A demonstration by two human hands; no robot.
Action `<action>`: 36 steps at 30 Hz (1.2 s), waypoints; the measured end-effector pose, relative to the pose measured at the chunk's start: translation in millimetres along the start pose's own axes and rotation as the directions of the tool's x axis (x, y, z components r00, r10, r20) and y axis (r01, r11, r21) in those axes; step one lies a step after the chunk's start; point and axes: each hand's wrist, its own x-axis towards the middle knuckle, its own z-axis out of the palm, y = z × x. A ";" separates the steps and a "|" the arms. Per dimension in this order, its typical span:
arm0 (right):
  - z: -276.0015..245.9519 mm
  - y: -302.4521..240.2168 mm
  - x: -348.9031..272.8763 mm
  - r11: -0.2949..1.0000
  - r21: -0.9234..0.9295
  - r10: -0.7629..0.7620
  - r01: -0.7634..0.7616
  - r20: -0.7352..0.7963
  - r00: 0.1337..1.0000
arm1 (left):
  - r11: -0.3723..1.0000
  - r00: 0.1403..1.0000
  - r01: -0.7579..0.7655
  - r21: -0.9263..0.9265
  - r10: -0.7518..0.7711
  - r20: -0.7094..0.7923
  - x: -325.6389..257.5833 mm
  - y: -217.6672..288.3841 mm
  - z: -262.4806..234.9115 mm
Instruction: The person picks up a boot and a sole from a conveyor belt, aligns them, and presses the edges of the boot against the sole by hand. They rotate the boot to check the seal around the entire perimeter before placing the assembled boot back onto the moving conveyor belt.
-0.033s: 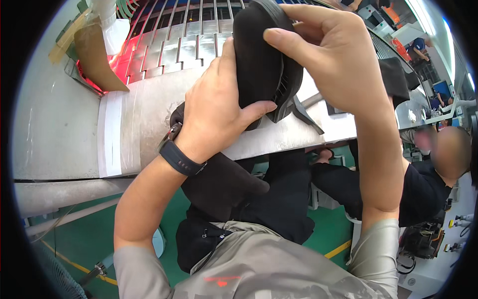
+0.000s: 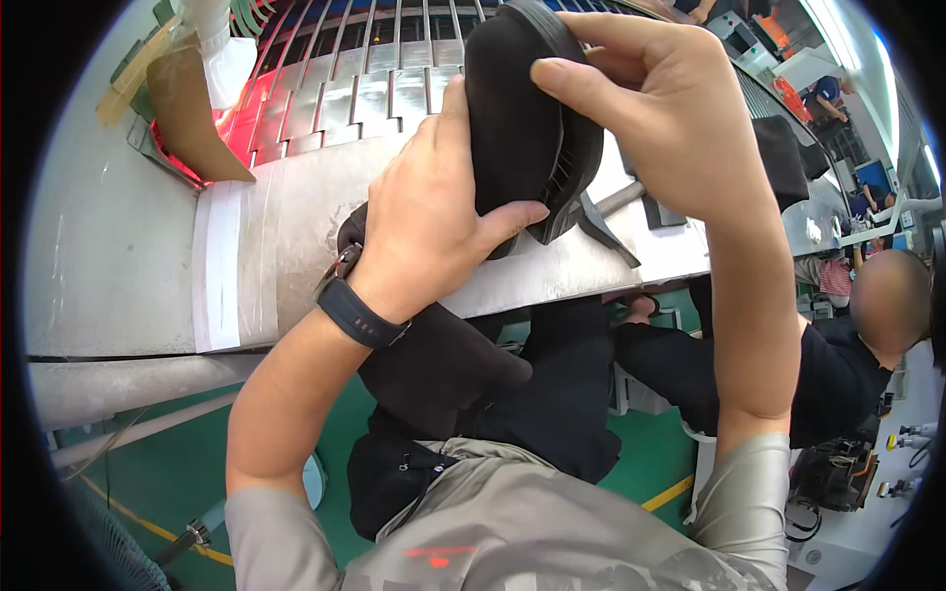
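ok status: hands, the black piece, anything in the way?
Left hand and right hand both clamped on black shoe sole, held above the metal conveyor. More black pieces on the belt at right. Nothing in the way.

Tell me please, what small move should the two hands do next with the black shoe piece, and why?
Probably turn the black shoe piece slightly and press its ribbed edge down. Both the left hand and the right hand grip it above the metal conveyor, the left thumb on its lower edge, so the work is still on the piece itself.
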 end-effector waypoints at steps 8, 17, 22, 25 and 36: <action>11.1 8.8 0.9 0.804 -0.589 -0.180 0.075 -0.121 0.976 | 0.999 0.999 0.049 0.011 -0.049 0.010 1.1 -5.1 -0.7; 49.1 4.0 6.2 0.476 -0.879 -0.215 0.010 -0.105 0.971 | 0.996 0.997 0.075 -0.050 -0.073 0.032 10.6 -25.5 -1.0; 45.8 58.0 8.9 0.733 -0.654 -0.380 0.186 -0.167 0.910 | 0.975 0.993 0.074 -0.208 -0.053 0.103 21.2 -45.8 -6.8; 60.0 88.3 -5.1 0.853 -0.507 -0.274 0.126 -0.228 0.934 | 0.968 0.985 0.119 -0.221 -0.088 0.148 25.1 -57.0 -10.2; 74.4 102.0 0.4 0.946 -0.324 -0.110 0.009 -0.295 0.949 | 0.896 0.968 0.149 -0.419 -0.045 0.247 32.2 -78.3 -13.8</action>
